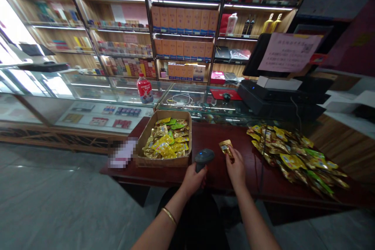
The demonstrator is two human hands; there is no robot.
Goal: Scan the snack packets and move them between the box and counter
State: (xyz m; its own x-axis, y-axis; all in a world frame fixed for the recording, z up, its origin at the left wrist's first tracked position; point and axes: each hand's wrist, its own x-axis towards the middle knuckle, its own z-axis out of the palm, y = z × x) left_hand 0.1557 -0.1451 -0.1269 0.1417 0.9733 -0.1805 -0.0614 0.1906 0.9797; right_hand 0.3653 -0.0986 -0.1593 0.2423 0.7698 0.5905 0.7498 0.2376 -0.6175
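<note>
My left hand (193, 179) is wrapped round the handle of a dark grey barcode scanner (204, 156), whose head shows a small blue light. Between the fingers of my right hand (236, 168) is a gold snack packet (225, 147), held just right of the scanner and above the dark red table (209, 136). Left of my hands, an open cardboard box (164, 161) holds yellow, green and gold packets (165, 142). On the right side of the table lies a loose heap of similar packets (293, 160).
Behind the table runs a glass counter (117, 90) with a red-labelled bottle (144, 89), a white cable (180, 99) and a computer mouse (226, 96). A monitor (254, 54) with a paper notice stands at the back right. A blurred-out pale item (123, 154) lies at the table's left end.
</note>
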